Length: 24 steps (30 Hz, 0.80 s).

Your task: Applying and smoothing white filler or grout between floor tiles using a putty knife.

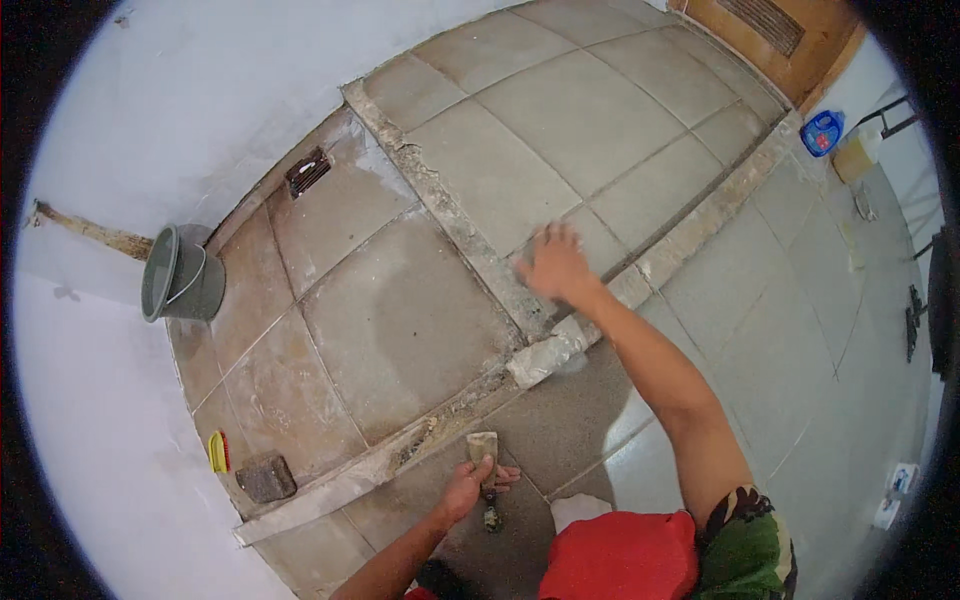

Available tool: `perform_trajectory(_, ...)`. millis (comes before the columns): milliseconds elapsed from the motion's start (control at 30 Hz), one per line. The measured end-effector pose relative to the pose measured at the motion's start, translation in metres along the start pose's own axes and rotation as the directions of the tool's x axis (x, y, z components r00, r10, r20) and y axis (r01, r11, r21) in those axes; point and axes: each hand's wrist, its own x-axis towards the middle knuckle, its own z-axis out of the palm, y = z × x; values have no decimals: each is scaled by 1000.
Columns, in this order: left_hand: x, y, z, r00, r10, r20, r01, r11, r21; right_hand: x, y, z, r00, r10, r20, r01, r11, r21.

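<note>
My left hand [470, 487] grips a putty knife [482, 447] low in the picture, thumb across it. The pale flat blade points away from me, and the dark handle comes back toward me. My right hand [558, 262] reaches out with its fingers spread. It is over the tiles beside the corner where two raised cement curbs [440, 200] meet; whether it touches them I cannot tell. Between my hands, a crumpled clear plastic bag [540, 364] lies on the near curb.
A grey bucket [200, 290] stands by the left wall. Near it are a brown floor grate [308, 172], a yellow brush [218, 452] and a rough block [267, 478]. A blue bottle [822, 133] and a yellowish jug [855, 158] stand at the far right, near a wooden door [800, 40].
</note>
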Motion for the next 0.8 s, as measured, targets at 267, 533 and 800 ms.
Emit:
perform_trajectory(267, -2, -1, 0, 1000, 8, 4, -8, 999, 45, 4, 6, -40, 911, -181, 371, 39, 933, 359)
perform_trajectory(533, 1, 35, 20, 976, 213, -34, -206, 968, 146, -47, -6, -78, 784, -497, 372, 142, 726, 672)
perform_trajectory(800, 26, 159, 104, 762, 606, -231, -632, 772, -60, -145, -10, -154, 866, -299, 400, -158, 595, 788)
